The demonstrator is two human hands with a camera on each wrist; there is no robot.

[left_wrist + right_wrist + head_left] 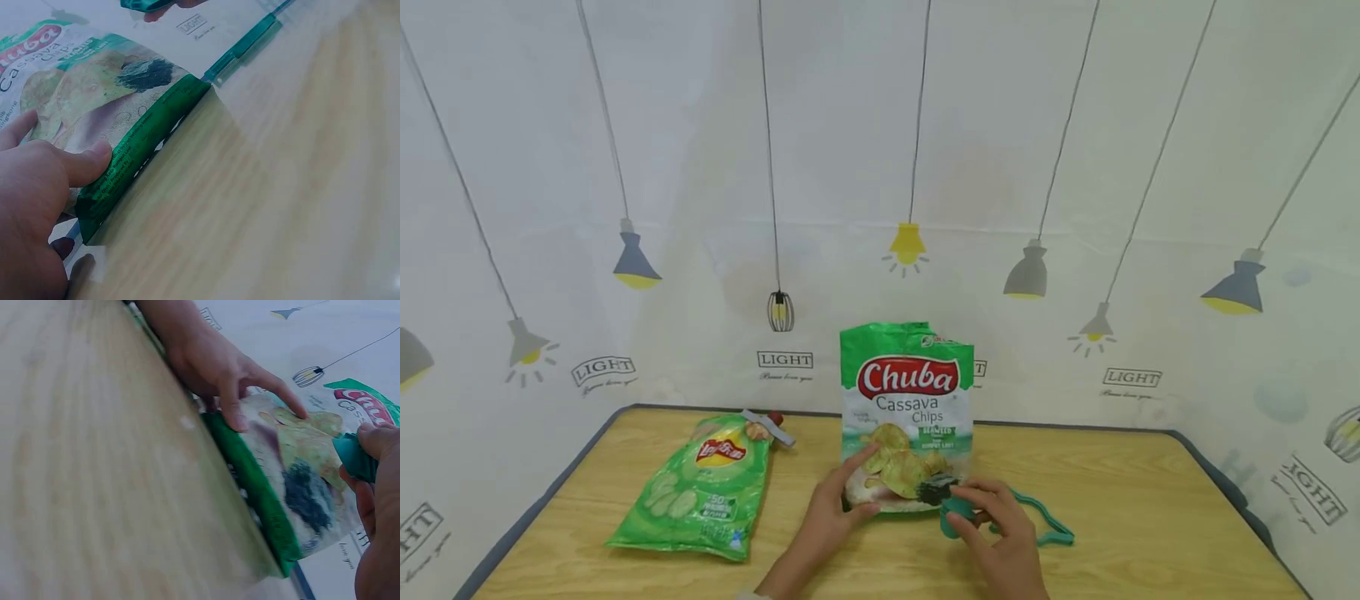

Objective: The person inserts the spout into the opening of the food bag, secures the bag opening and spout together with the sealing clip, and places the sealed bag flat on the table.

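A green and white Chuba cassava chips bag (907, 408) stands upright at the middle of the wooden table (1150, 517). My left hand (861, 487) holds its lower left corner, with the thumb (94, 159) on the green bottom edge (147, 134) and a finger (284, 400) on the front. My right hand (970, 508) is at the bag's lower right and grips one end of a long teal bag clip (1048, 527). The clip's end (355, 456) sits between those fingers, and its other arm (247, 44) lies on the table.
A green Lay's chips bag (703, 492) lies flat on the left side of the table, with a grey and red clip (769, 425) at its top. A lamp-patterned cloth backdrop (1075, 208) rises behind the table on all sides.
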